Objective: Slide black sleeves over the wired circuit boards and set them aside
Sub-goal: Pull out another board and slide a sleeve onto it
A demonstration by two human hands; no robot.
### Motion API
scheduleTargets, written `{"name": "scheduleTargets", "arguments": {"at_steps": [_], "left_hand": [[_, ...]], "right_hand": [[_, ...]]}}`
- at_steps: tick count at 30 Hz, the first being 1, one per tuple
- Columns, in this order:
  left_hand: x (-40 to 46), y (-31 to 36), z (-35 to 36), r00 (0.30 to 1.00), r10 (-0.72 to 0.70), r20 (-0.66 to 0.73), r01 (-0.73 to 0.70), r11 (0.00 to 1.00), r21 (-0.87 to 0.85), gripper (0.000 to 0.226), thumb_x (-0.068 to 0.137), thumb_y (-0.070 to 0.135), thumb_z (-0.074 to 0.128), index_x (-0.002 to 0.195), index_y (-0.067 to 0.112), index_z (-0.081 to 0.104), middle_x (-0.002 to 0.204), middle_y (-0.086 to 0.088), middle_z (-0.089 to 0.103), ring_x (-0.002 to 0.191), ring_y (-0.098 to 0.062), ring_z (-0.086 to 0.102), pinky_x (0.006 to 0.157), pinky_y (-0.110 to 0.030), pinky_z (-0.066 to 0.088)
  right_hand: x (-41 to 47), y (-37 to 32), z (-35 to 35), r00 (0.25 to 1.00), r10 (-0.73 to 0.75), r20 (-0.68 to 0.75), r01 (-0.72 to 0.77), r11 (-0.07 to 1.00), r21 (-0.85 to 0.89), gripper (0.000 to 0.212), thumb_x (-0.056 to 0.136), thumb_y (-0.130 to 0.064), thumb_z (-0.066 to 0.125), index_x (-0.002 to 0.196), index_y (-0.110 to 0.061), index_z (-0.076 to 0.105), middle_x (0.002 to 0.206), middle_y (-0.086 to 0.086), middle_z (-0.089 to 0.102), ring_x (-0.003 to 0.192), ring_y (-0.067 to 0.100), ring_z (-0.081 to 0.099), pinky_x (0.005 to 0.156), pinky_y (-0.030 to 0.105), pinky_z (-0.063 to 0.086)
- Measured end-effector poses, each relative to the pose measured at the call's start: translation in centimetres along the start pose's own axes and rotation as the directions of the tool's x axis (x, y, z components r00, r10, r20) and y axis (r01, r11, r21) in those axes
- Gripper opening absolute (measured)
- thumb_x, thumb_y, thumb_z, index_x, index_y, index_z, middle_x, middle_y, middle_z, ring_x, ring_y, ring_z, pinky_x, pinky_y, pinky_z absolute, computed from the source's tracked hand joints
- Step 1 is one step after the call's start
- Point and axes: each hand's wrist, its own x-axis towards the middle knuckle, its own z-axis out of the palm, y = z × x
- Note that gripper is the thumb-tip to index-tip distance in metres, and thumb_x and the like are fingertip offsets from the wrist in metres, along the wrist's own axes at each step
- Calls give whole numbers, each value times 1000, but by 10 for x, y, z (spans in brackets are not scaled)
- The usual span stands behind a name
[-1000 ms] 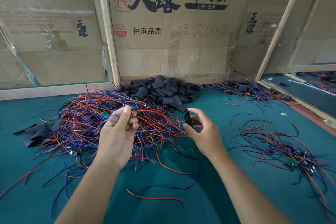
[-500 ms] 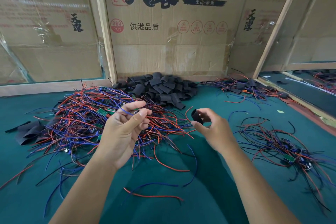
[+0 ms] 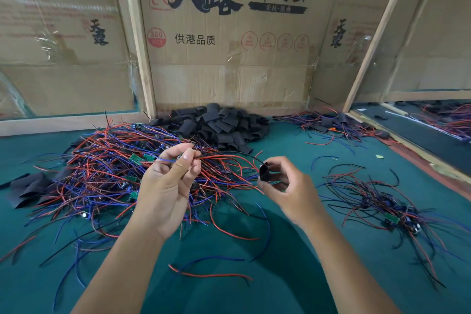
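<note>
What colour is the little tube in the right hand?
Black. The sleeve pinched in the right hand shows best in the head view.

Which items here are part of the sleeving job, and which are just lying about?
In use: left hand pinching a wired board's leads; right hand holding a black sleeve; unsleeved board pile; sleeve heap; set-aside pile.

Lying about: cardboard boxes; loose wires; flat black pieces.
</note>
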Motion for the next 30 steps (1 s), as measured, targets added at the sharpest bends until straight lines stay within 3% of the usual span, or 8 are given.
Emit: {"name": "scheduleTargets", "arguments": {"at_steps": [6,13,18,21,26,30], "left_hand": [[1,5,-2,999,21,-46,-22,1000,-18,23,80,12,63,102,7,61,81,-1,66,63,-6,60,61,-10,51],[5,2,-4,995,-22,-101,10,993,-114,19,79,14,65,98,10,65,78,2,71,66,-2,64,65,-9,53],[5,-1,-4,994,-44,-101,31,991,-128,17,79,14,65,96,11,64,78,2,70,66,-2,64,65,-9,53],[5,-3,-4,993,-53,-103,40,991,-124,18,79,14,65,97,10,64,78,3,70,66,-2,64,65,-9,53],[6,-4,-5,990,-43,-132,30,995,-97,16,79,14,65,95,10,64,77,2,71,66,-2,63,66,-9,53],[7,-6,-7,986,-37,-163,23,996,-86,7,86,10,63,93,9,65,77,1,71,67,-3,66,67,-10,54]], "right_hand": [[-2,-7,13,988,-138,-74,136,990,-37,32,81,-18,78,108,-20,62,96,-16,71,86,9,71,74,13,51],[-1,1,17,985,-113,-126,93,984,-154,31,81,-16,81,106,-20,61,93,-14,71,86,7,70,74,29,57],[-1,-3,21,967,-176,-185,140,971,-194,34,82,-22,80,106,-28,58,90,-22,69,82,2,69,69,17,53],[-1,-7,22,959,-196,-207,154,967,-201,35,82,-25,79,108,-31,57,89,-24,67,82,0,68,67,17,53],[-1,-7,23,938,-243,-246,194,959,-208,35,82,-22,79,112,-18,61,91,-12,71,80,3,68,70,27,56],[-1,-9,23,930,-262,-259,212,956,-203,35,83,-15,80,112,-14,61,91,-9,71,79,2,68,68,20,56]]}}
